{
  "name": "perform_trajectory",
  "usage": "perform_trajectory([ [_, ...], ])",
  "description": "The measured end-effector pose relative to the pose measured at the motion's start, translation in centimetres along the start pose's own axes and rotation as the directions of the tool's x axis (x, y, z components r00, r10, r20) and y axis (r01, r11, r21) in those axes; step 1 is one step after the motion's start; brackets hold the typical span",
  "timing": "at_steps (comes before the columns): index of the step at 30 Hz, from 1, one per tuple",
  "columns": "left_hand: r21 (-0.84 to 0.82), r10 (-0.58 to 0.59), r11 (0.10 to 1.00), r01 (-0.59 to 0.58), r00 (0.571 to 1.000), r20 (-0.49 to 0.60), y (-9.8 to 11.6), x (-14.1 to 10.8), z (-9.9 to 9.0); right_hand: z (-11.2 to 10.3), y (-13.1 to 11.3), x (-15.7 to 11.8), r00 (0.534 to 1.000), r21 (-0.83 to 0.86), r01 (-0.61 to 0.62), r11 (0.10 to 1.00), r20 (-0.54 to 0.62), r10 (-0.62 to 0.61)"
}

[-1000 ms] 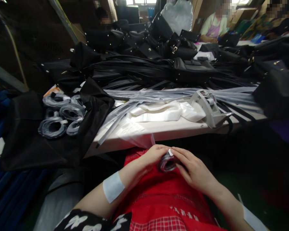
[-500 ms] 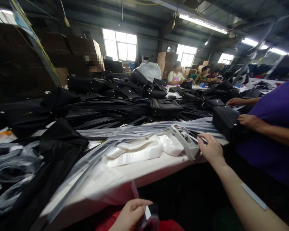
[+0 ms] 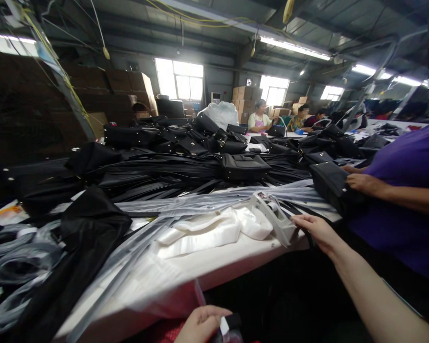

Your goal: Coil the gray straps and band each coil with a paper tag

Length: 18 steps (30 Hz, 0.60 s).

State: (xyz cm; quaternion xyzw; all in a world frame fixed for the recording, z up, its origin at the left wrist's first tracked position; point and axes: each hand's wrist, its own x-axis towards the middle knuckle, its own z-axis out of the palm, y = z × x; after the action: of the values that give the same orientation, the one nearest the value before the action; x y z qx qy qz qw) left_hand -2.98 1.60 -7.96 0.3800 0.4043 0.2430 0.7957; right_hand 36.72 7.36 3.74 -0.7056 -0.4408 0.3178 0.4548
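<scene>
At the bottom of the view, my left hand point(image 3: 202, 325) grips a black strap point(image 3: 232, 322) bundled in clear plastic, with a white piece of tape or label on it. My right hand point(image 3: 316, 231) reaches to the table edge, its thumb and fingers pinched together at the near end of a grey-white dispenser-like device point(image 3: 271, 216). Whatever lies between those fingertips is too small to make out. Left of the device, a loose white plastic band point(image 3: 203, 233) lies in folds. Long clear plastic sleeves point(image 3: 186, 205) stretch across the table behind it.
Coiled straps in plastic point(image 3: 19, 262) and a black cloth-like piece point(image 3: 89, 228) lie at the left. Black bags point(image 3: 245, 166) and long black straps point(image 3: 157, 166) are heaped behind. At right, a co-worker in purple point(image 3: 407, 190) holds a black bag point(image 3: 331, 186). More people sit farther back.
My right hand has moved slightly down, and its fingers have closed together beside the device. My left hand still holds the strap. The co-worker's black bag has shifted slightly left.
</scene>
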Motion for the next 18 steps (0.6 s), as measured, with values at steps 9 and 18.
perform_trajectory([
  [9,0.033,0.032,0.999,-0.030,0.998,-0.055,0.0,0.8,0.5,-2.6,4.7,-2.6,0.994,-0.224,-0.101,0.969,-0.071,0.087],
  [18,0.283,0.330,0.919,-0.273,0.928,-0.175,4.3,-0.6,3.9,4.0,3.7,-9.4,0.983,-0.127,-0.045,0.991,0.169,0.067],
])
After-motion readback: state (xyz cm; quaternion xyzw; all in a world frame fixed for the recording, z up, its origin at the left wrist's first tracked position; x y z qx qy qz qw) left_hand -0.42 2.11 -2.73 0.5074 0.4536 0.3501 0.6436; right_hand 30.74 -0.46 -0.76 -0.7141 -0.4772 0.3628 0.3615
